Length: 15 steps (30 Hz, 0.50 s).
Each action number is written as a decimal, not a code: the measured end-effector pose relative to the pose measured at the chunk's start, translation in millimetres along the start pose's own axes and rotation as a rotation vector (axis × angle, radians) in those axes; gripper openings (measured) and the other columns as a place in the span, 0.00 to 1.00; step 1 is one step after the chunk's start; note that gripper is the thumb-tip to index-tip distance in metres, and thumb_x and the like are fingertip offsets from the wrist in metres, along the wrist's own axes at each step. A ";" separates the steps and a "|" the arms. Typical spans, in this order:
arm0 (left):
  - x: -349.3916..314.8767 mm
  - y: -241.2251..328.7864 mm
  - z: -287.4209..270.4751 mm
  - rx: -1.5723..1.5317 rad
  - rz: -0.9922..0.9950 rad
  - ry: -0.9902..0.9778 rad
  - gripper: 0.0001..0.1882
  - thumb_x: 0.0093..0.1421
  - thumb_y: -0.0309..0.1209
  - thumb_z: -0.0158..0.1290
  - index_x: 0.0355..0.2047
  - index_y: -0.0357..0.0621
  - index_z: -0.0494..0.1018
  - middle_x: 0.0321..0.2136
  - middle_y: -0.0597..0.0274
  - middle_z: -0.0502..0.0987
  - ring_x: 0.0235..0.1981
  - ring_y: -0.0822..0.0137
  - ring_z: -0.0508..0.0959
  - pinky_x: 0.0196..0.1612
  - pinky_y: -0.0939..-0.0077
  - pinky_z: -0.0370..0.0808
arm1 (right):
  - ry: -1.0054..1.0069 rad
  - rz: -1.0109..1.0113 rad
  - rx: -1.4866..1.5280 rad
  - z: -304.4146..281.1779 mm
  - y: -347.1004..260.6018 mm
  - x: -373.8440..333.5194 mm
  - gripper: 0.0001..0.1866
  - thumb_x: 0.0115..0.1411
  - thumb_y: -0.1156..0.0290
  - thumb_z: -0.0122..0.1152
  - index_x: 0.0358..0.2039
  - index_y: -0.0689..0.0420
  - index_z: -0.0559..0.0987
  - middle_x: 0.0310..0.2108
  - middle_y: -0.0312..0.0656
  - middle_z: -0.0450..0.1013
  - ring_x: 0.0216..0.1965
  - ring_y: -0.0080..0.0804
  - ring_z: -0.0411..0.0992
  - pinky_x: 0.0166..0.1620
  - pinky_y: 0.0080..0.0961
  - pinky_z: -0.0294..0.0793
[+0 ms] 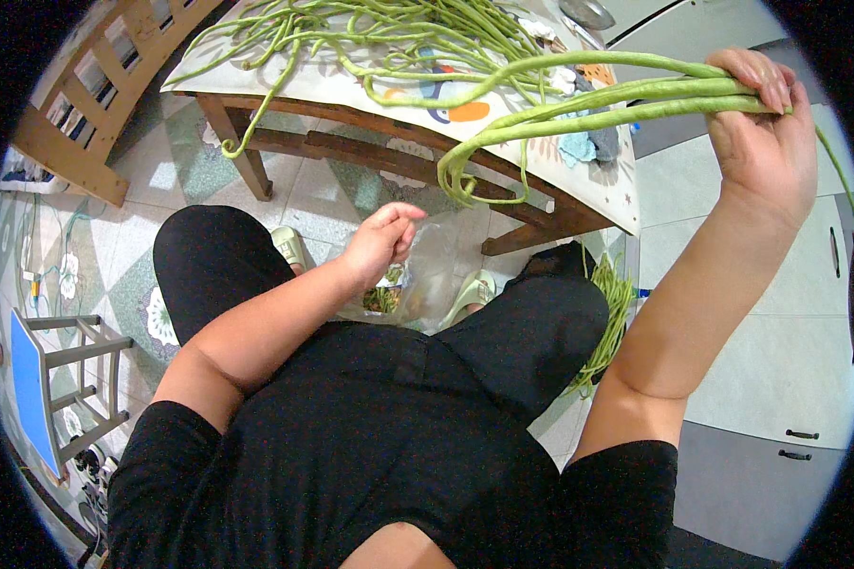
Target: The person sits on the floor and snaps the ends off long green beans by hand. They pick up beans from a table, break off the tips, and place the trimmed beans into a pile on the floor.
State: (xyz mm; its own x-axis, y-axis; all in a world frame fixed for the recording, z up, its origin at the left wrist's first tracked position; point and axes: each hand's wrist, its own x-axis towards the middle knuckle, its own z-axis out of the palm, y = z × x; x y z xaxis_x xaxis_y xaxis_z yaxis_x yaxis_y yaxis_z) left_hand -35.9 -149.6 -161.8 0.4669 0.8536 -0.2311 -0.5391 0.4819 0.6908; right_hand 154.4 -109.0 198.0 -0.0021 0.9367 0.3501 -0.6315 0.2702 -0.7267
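The long green beans [617, 102], stretching over the bench [605, 201] from the right hand [764, 133] clasped round them, should be light, bendy and snappable, best held gently, bunched near one end; the left hand [381, 248] curls, contents impossible to tell, and no writing reads clearly

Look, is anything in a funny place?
Yes: one long, thin green bean dangles over the edge of the white-covered brown wooden table, its tip curled. That looks odd because most of the long green bean pile lies on top.
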 end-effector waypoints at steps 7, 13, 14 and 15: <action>-1.1 25.3 28.8 0.002 0.064 -0.118 0.12 0.58 0.29 0.38 0.42 0.46 0.64 0.17 0.71 0.60 0.17 0.77 0.58 0.20 0.85 0.56 | -0.015 0.141 0.116 13.6 12.4 -5.7 0.14 0.54 0.73 0.34 0.12 0.54 0.54 0.08 0.32 0.47 0.12 0.22 0.50 0.23 0.20 0.54; 0.1 26.4 30.8 0.623 0.374 -0.213 0.21 0.56 0.27 0.40 0.52 0.45 0.59 0.24 0.67 0.67 0.24 0.73 0.66 0.28 0.80 0.64 | -0.022 0.185 0.182 18.0 21.7 -6.8 0.13 0.53 0.74 0.36 0.12 0.54 0.54 0.08 0.32 0.47 0.12 0.22 0.50 0.23 0.20 0.54; 5.5 22.7 29.6 0.831 0.626 -0.226 0.22 0.55 0.26 0.41 0.52 0.44 0.59 0.25 0.66 0.68 0.26 0.70 0.68 0.31 0.77 0.65 | -0.027 0.208 0.204 19.0 22.1 -6.5 0.13 0.52 0.74 0.36 0.12 0.54 0.54 0.08 0.32 0.47 0.12 0.22 0.50 0.23 0.20 0.54; 4.9 23.6 30.7 0.927 0.669 -0.240 0.22 0.54 0.26 0.44 0.51 0.45 0.60 0.31 0.60 0.69 0.33 0.64 0.69 0.38 0.75 0.65 | -0.020 0.216 0.203 19.8 22.5 -6.9 0.13 0.52 0.74 0.36 0.12 0.54 0.54 0.08 0.32 0.47 0.12 0.22 0.50 0.23 0.20 0.54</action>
State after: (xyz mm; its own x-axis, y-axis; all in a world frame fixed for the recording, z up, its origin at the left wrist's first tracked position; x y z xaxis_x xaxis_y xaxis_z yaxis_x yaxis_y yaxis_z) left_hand -24.8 -140.1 -125.6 0.4574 0.7757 0.4349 -0.0557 -0.4631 0.8846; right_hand 124.8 -113.8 190.9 -0.1675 0.9625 0.2133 -0.7572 0.0129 -0.6530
